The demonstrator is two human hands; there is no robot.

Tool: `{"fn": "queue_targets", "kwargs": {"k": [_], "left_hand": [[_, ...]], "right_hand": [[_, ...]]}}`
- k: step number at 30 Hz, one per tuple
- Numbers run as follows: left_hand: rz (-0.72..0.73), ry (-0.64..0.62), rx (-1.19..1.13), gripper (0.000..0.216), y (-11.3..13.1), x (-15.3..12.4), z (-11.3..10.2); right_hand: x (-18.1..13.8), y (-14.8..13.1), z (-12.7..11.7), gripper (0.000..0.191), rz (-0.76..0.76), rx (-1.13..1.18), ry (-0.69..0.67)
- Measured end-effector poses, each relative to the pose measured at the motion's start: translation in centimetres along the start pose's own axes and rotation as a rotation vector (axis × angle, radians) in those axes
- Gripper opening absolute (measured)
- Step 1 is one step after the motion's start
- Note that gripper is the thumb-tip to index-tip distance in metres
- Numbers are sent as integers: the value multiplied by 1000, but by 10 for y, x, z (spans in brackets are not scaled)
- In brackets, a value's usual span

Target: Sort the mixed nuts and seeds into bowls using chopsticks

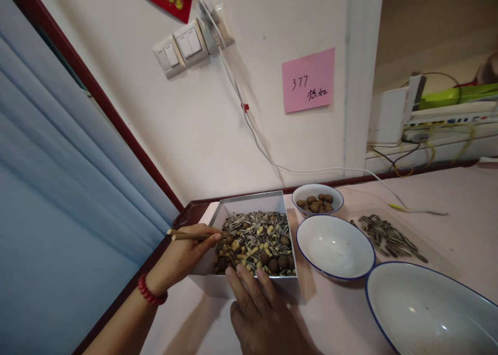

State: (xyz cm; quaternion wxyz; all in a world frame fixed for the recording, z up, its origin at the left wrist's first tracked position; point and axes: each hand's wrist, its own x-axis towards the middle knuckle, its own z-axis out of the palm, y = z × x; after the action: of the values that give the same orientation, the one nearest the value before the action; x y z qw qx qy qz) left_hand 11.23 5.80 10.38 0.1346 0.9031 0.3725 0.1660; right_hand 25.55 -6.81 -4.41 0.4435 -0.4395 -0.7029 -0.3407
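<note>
A white square box (252, 198) holds a mix of striped sunflower seeds, pale peanuts and brown round nuts. My left hand (182, 256), with a red bead bracelet on the wrist, is closed round a pair of chopsticks (187, 235) whose tips reach into the left side of the mix. My right hand (260, 308) lies at the box's near edge. Its fingers are stretched flat, the tips touch the front rim, and it holds nothing.
Right of the box stand a small bowl (317, 186) of brown nuts, an empty white bowl (335, 247) and a large empty bowl (428, 308). A pile of sunflower seeds (389, 236) lies on the pink table (459, 210). A white cable (249, 122) hangs down the wall.
</note>
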Motion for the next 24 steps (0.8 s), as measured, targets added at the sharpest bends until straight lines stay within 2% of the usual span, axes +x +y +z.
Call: {"fn": "queue_targets", "kwargs": {"k": [9, 12, 16, 20, 24], "left_hand": [[12, 37, 16, 27, 21, -1, -16], [62, 73, 37, 24, 40, 7, -25], [196, 110, 65, 22, 79, 32, -33], [337, 157, 29, 23, 125, 72, -21], [379, 128, -112, 19, 156, 110, 10]], "right_hand": [[-1, -2, 2, 19, 7, -19, -3], [-2, -2, 2, 18, -5, -23, -21], [-8, -7, 6, 14, 48, -42, -51], [-10, -8, 11, 24, 127, -87, -44], [-9, -2, 14, 27, -4, -114, 27]]}}
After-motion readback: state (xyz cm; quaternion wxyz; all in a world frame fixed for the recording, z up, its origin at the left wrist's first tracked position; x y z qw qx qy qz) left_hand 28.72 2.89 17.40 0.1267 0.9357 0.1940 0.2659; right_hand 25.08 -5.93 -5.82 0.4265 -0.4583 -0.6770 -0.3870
